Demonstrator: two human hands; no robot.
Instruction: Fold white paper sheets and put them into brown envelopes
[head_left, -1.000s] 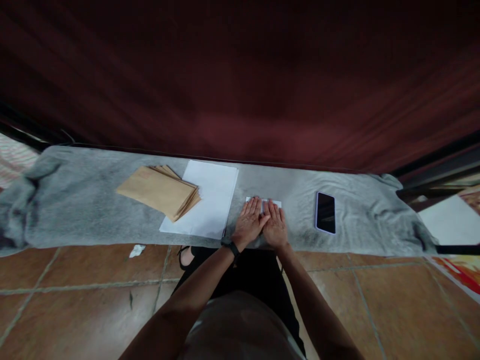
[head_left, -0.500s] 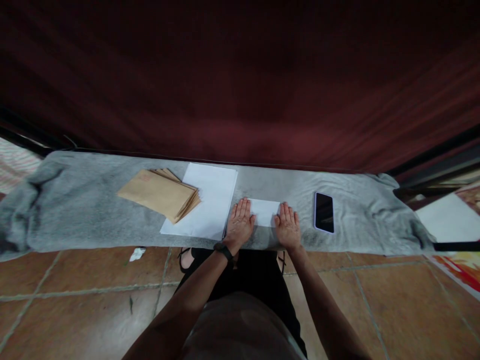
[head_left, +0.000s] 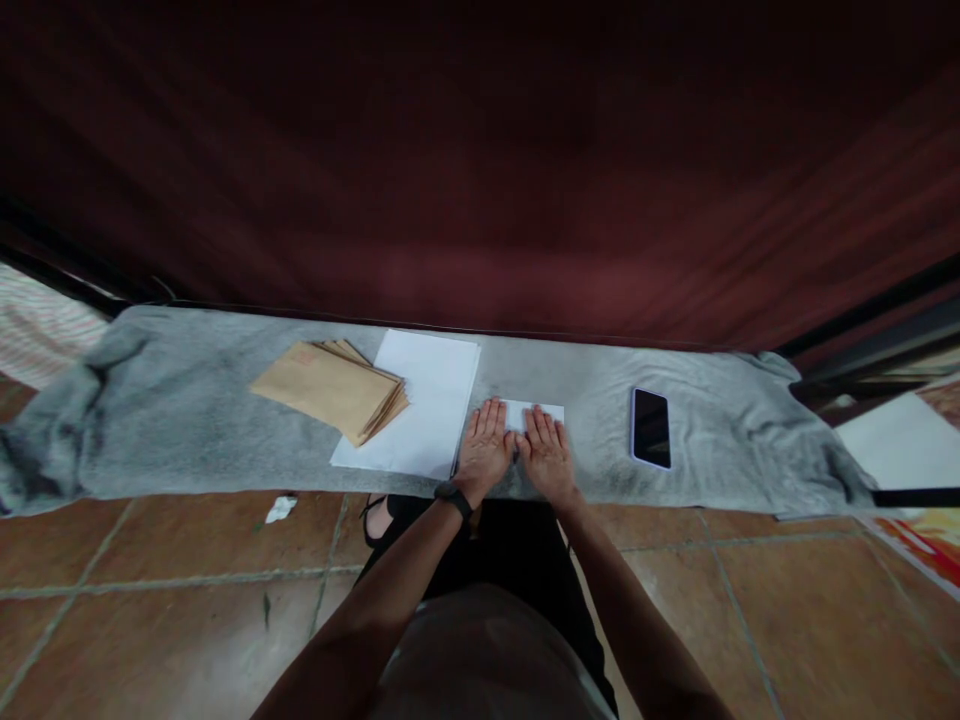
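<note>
A small folded white paper lies on the grey cloth in front of me. My left hand rests flat on its left end, fingers stretched out, a black watch on the wrist. Beside it, my right hand lies flat over the paper's middle, fingers spread. The two hands almost touch. Only the paper's far edge and right corner show past the fingers.
Left of my hands lies a stack of white sheets with several brown envelopes fanned on it. A dark phone lies to the right. A dark red curtain hangs behind. Tiled floor below holds a white scrap.
Half a second ago my hands were apart at the paper's two ends. Now the right hand has slid left to meet the left hand, covering most of the paper again.
</note>
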